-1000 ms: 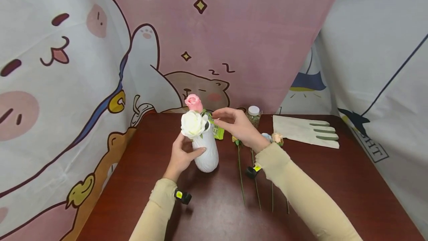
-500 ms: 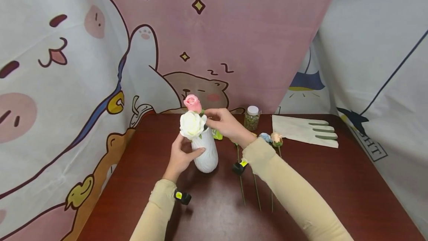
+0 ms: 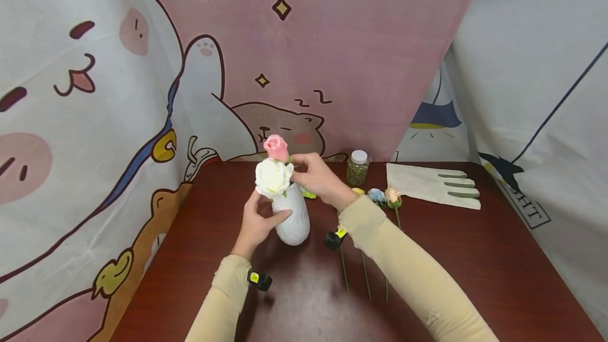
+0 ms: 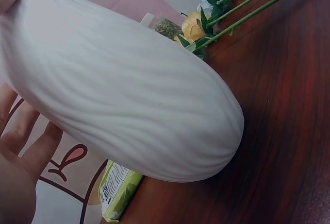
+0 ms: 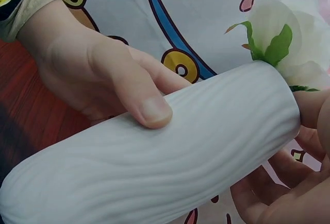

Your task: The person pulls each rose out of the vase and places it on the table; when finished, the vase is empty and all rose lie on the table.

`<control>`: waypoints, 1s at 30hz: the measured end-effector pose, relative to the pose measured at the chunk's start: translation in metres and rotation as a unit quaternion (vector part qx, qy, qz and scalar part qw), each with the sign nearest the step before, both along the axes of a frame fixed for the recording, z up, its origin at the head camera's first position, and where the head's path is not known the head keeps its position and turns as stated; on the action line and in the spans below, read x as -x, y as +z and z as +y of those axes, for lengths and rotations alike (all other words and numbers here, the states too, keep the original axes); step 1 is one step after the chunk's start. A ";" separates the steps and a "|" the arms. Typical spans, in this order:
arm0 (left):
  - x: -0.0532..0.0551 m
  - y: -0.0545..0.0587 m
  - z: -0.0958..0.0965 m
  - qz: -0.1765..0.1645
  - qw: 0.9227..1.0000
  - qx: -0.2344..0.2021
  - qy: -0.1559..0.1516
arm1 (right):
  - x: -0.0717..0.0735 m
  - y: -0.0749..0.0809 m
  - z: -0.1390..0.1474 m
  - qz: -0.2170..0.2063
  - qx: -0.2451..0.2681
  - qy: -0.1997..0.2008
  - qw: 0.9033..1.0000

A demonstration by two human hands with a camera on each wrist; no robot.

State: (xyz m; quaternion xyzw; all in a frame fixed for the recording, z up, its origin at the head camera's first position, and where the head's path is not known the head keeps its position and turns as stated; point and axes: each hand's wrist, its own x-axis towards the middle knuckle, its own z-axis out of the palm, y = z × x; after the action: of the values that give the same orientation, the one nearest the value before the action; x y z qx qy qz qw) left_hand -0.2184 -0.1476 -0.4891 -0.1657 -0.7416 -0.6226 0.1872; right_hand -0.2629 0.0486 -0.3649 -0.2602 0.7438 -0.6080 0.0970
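Note:
A white ribbed vase (image 3: 293, 225) stands on the table in the head view, with a white rose (image 3: 273, 177) and a pink rose (image 3: 276, 146) rising from its mouth. My left hand (image 3: 256, 225) grips the vase from the left, thumb across its front. At the mouth, my right hand (image 3: 321, 177) brings thumb and fingertips together at the stem just below the pink rose head; the white rose and the hand itself hide the exact contact. The right wrist view shows the right hand (image 5: 291, 183) right beside the vase rim, with the left thumb pressing the vase's side.
Artificial flowers lie right of the vase, including a blue one (image 3: 377, 196) and a peach one (image 3: 393, 197), stems toward the front. Behind are a lidded jar (image 3: 358, 169), a white glove (image 3: 429, 186) and a green packet (image 4: 119, 192). Printed cloth surrounds the table (image 3: 309, 300).
My right hand has moved left to the flowers at the vase mouth, and the pink rose has since shifted slightly right. My left hand keeps its grip on the vase.

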 end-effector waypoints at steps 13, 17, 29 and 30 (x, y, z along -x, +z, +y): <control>-0.018 0.030 0.008 0.011 1.000 -0.005 -0.001 | -0.001 0.001 0.001 -0.004 0.042 -0.047 0.998; -0.018 0.029 0.008 0.018 1.000 -0.002 0.000 | 0.000 0.002 0.001 -0.002 0.069 -0.051 0.996; -0.017 0.028 0.007 0.010 1.000 0.001 0.001 | 0.000 0.010 0.003 0.030 0.113 -0.053 0.992; -0.017 0.028 0.007 0.010 1.000 0.002 0.001 | 0.000 0.010 0.003 0.035 0.118 -0.053 0.991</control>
State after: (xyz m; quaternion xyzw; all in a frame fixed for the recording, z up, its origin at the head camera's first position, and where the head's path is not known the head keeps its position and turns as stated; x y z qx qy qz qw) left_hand -0.2017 -0.1402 -0.4607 -0.1719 -0.7409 -0.6192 0.1951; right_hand -0.2627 0.0519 -0.3546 -0.2511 0.6825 -0.6864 0.0071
